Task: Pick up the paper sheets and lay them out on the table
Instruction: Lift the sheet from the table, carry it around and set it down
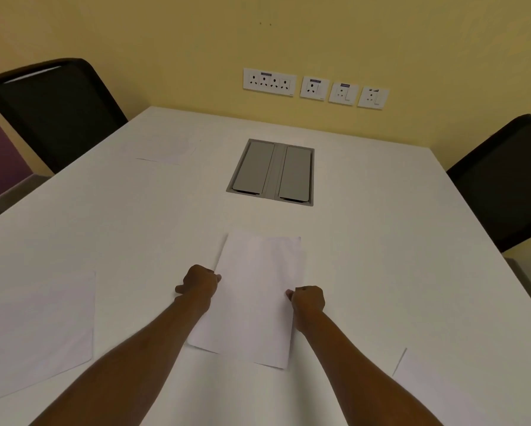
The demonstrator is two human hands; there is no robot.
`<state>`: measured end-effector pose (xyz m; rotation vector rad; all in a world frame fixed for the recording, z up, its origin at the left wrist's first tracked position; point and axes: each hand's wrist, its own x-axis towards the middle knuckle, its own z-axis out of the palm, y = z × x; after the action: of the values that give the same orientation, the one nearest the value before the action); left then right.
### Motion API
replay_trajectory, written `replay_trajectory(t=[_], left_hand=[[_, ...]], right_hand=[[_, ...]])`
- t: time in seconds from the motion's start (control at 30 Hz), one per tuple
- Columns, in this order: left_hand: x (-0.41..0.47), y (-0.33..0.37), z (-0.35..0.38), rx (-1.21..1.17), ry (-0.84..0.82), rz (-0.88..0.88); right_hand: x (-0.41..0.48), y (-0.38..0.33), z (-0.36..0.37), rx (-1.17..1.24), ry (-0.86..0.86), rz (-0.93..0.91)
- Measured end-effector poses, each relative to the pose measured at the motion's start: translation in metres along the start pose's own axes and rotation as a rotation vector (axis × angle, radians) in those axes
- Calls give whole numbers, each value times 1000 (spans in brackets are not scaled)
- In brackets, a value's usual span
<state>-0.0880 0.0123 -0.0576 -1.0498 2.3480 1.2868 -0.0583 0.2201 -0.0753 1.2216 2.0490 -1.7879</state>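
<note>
A white paper sheet (255, 299) lies in the middle of the white table (381, 241), lengthwise away from me. My left hand (198, 282) pinches its left edge and my right hand (307, 299) pinches its right edge, both with fingers curled. Its near right corner seems slightly lifted. Another sheet (33, 330) lies flat at the near left. A third sheet (461, 392) lies at the near right, cut off by the frame. A faint further sheet (162, 149) rests at the far left of the table.
A grey cable-box lid (272, 172) is set into the table beyond the middle sheet. Black chairs stand at the far left (52, 112) and the right (510, 179). Wall sockets (315, 87) sit on the yellow wall behind.
</note>
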Motion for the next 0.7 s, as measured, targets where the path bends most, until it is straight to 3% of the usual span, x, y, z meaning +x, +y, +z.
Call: replay_trajectory(t=[0.33, 0.7], left_hand=[[-77, -3, -47, -162, 73, 173], [-256, 16, -53, -285, -26, 384]], right_hand=[[-81, -19, -57, 16, 3, -88], [-210, -29, -227, 125, 91, -193]])
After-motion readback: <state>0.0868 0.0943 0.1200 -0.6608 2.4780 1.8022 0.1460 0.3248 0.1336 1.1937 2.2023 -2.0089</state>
